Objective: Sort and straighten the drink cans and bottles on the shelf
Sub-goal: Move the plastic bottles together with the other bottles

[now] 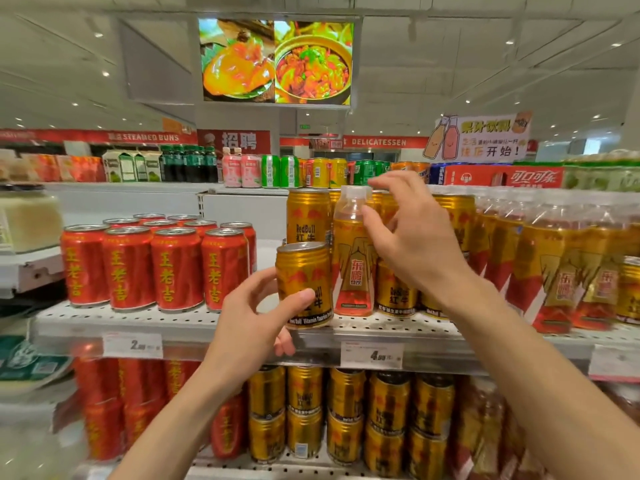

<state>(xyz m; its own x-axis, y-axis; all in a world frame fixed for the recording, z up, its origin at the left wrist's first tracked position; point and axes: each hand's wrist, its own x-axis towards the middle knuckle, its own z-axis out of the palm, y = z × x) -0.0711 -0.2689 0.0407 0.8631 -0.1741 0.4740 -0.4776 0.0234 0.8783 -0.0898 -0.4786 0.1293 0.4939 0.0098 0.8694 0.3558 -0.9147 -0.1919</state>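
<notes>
- Gold ribbed Red Bull can, tilted on the perforated metal shelf, gripped by left hand fingers.
- Right hand fingers spread beside the clear-capped plastic bottle.

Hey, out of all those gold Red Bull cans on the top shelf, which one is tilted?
The gold can at the front edge, held in the left hand. It leans left; the others stand upright behind it.

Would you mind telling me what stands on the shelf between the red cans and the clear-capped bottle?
In the head view, the gold Red Bull can, held by the left hand, stands between the red cans and the bottle.
</notes>
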